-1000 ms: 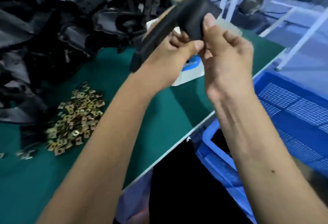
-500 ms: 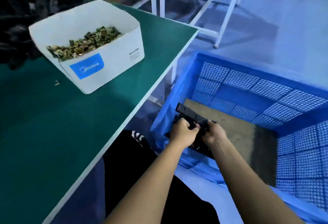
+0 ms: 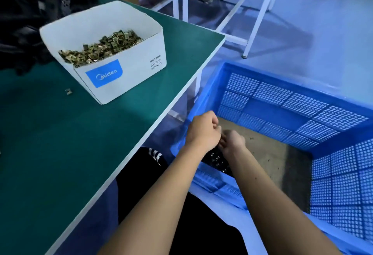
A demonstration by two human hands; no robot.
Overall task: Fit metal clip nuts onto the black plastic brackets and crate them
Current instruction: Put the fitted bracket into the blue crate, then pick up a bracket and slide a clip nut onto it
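Both hands have let the black bracket (image 3: 217, 159) go since a moment ago; it now lies low in the blue crate (image 3: 282, 97), at the near corner under the wrists. The left hand (image 3: 202, 131) and right hand (image 3: 232, 142) hover just above it, fingers loosely curled and holding nothing. From the hands, the crate's bare brown floor opens toward 2 o'clock, with mesh walls around it. The green table (image 3: 60, 153) edge runs close by at 10 o'clock. On the table sits a white box (image 3: 129, 72) of metal clip nuts (image 3: 101, 46), printed "Midea" and "Switch socket". 1 loose nut (image 3: 68, 91) lies left of it. A dark pile of brackets (image 3: 30, 12) fills the far left. White frame legs (image 3: 258, 16) stand on the floor beyond.
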